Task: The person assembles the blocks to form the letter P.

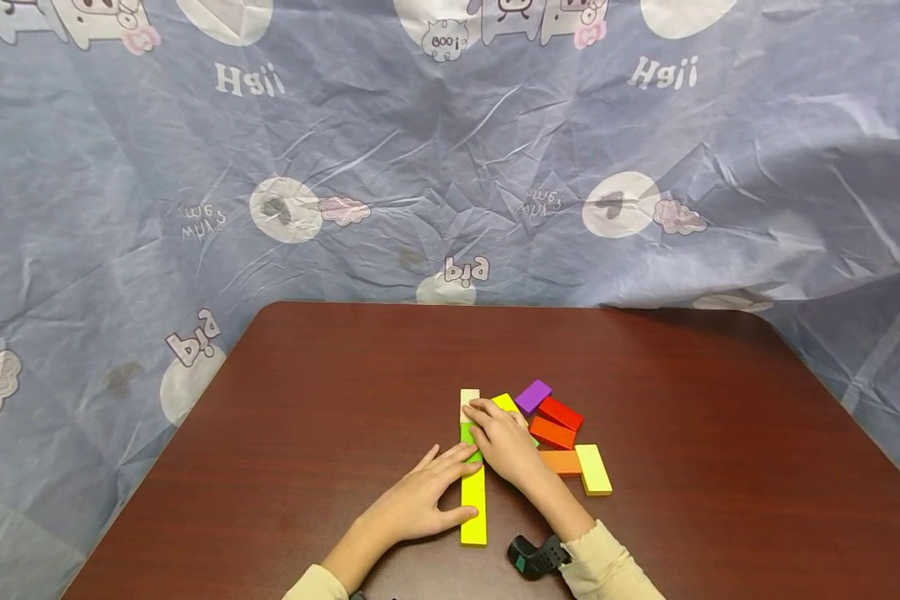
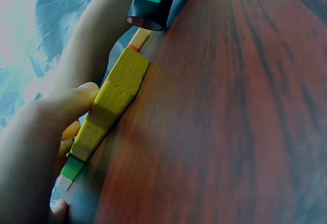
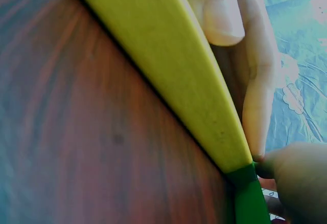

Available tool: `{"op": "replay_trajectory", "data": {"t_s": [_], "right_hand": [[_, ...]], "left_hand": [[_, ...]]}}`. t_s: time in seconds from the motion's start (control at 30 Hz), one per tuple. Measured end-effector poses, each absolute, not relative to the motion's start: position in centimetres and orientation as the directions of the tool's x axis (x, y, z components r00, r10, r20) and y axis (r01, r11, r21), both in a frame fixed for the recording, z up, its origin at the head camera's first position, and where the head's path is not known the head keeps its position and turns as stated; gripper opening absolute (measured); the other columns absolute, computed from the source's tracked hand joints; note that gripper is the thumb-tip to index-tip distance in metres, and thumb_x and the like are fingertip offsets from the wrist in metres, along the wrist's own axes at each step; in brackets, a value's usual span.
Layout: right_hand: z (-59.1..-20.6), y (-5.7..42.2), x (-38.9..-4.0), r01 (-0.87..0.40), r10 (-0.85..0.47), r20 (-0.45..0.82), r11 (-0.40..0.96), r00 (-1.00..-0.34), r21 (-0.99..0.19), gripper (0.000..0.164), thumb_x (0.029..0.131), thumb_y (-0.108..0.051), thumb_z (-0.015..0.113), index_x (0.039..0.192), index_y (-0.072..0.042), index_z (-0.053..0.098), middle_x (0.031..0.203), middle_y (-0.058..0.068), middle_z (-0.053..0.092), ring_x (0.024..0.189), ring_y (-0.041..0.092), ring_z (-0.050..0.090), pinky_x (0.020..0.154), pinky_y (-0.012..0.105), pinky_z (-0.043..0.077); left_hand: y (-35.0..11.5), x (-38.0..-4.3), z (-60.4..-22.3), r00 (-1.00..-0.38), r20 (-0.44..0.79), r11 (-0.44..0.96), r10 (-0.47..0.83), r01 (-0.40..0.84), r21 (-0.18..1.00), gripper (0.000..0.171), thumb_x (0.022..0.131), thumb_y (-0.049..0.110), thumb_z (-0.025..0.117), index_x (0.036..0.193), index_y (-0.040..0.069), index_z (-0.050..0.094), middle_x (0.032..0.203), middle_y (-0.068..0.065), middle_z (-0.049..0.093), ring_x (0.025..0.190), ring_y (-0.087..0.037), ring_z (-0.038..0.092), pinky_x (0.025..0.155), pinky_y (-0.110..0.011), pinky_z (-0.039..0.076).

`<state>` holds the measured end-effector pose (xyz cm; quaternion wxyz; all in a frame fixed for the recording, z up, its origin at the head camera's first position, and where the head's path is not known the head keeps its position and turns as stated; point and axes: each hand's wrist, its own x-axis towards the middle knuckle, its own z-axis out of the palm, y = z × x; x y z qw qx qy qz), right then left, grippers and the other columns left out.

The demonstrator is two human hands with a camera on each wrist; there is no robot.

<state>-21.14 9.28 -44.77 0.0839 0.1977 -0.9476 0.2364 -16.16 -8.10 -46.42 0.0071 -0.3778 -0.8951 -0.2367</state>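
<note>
A straight row of blocks runs away from me on the table: a yellow stretch (image 1: pixel 474 512) nearest, a green block (image 1: pixel 466 432) beyond it and a cream block (image 1: pixel 468 395) at the far end. Along the row's left side lies my left hand (image 1: pixel 420 500), its fingers extended across the yellow-green part and its thumb against the near yellow stretch (image 2: pixel 110 98). My right hand (image 1: pixel 508 448) reaches over from the right, fingertips on the cream block and thumb by the green block (image 3: pixel 250 198). Its palm hides part of the loose blocks behind it.
Right of the row lie loose blocks: yellow (image 1: pixel 505 402), purple (image 1: pixel 533 396), red (image 1: pixel 561 413), orange-red (image 1: pixel 552 432), orange (image 1: pixel 564 463) and pale yellow (image 1: pixel 594 470). The brown table (image 1: pixel 330 400) ends at a printed cloth (image 1: pixel 375 150). A black wrist camera (image 1: pixel 534 557) hangs by my right sleeve.
</note>
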Motion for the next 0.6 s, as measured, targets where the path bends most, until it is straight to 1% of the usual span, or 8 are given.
{"op": "replay_trajectory", "data": {"t_s": [0.27, 0.43, 0.6], "right_hand": [[-45.11, 9.3, -20.97, -0.405, -0.317, 0.266, 0.816, -0.91, -0.413, 0.034, 0.089, -0.017, 0.055, 0.122, -0.009, 0.058, 0.125, 0.006, 0.054, 0.111, 0.026, 0.056, 0.093, 0.049, 0.037], [-45.05, 9.42, -20.94, -0.408, -0.32, 0.267, 0.813, -0.909, -0.415, 0.034, 0.09, -0.017, 0.055, 0.122, -0.009, 0.058, 0.126, 0.006, 0.054, 0.111, 0.027, 0.055, 0.093, 0.049, 0.037], [-44.38, 10.15, -21.22, -0.412, -0.331, 0.251, 0.792, -0.91, -0.45, 0.029, 0.091, -0.016, 0.053, 0.118, -0.01, 0.061, 0.124, 0.007, 0.055, 0.115, 0.028, 0.052, 0.093, 0.049, 0.038]], "left_hand": [[-8.06, -16.22, -46.64, -0.71, 0.203, 0.606, 0.674, 0.689, 0.398, 0.059, 0.088, 0.055, 0.045, 0.134, 0.02, 0.043, 0.147, 0.006, 0.033, 0.138, -0.011, 0.026, 0.112, -0.046, 0.024], [-8.1, -16.4, -46.82, -0.705, 0.215, 0.598, 0.675, 0.695, 0.4, 0.06, 0.088, 0.057, 0.043, 0.136, 0.022, 0.041, 0.148, 0.006, 0.03, 0.139, -0.012, 0.023, 0.113, -0.046, 0.022], [-8.16, -16.5, -47.04, -0.701, 0.242, 0.582, 0.671, 0.7, 0.412, 0.059, 0.088, 0.057, 0.043, 0.136, 0.022, 0.04, 0.149, 0.001, 0.026, 0.139, -0.016, 0.022, 0.113, -0.046, 0.021]]}}
